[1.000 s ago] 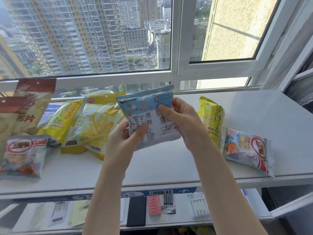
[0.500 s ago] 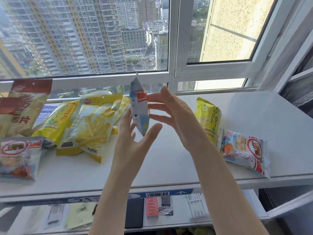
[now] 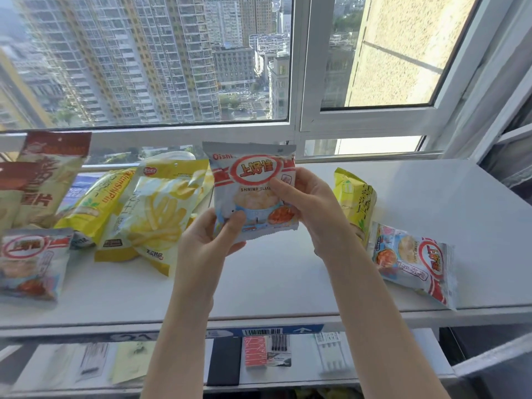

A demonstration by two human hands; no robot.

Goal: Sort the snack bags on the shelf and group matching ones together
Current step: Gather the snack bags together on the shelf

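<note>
One Oishi "Shrimp Flakes" bag [image 3: 253, 180], upright above shelf [image 3: 288, 277]; fingers of left hand [image 3: 205, 243] and right hand [image 3: 313, 208] clamped on it.

The pale-blue foil shrimp-flake bag [image 3: 253, 171] carries a red ring and red stripes — the flat plastic fries bag [image 3: 161, 214] is yellow, the shelf [image 3: 273, 283] white.

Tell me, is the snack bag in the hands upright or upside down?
Upright. The shrimp flakes bag shows its logo at the top, readable; the left hand grips its bottom, the right hand its side.
</note>
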